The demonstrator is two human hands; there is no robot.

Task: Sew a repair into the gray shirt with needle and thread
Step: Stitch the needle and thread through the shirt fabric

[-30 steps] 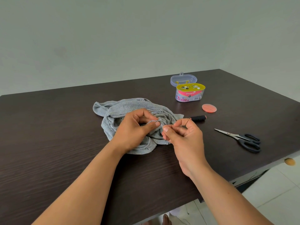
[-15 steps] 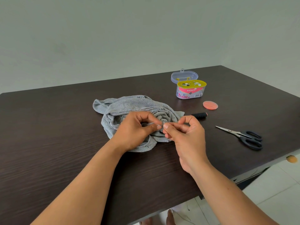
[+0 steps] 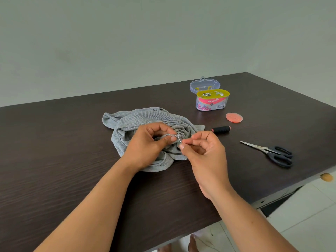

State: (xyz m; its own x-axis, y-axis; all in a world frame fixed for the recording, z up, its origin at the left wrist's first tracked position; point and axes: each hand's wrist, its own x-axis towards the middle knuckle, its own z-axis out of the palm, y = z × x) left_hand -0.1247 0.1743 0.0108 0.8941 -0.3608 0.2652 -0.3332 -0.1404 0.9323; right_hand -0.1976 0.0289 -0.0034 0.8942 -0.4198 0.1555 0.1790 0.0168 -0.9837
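Left hand point(image 3: 151, 142) pinches a fold of crumpled gray ribbed shirt point(image 3: 145, 119), lifting the seam toward the thin steel needle point(image 3: 179, 138); right hand point(image 3: 201, 148) grips it, apparently to drive a stitch.

Plain home room, dark wood-grain tabletop point(image 3: 54, 160) against a bare pale wall point(image 3: 127, 42), white tiled floor point(image 3: 309, 224) below the grip, bare feet point(image 3: 192, 245) underneath, small household sewing kit point(image 3: 211, 102) beyond the grip

Scissors point(image 3: 272, 151), sewing kit point(image 3: 211, 101), pink disc point(image 3: 234, 117)
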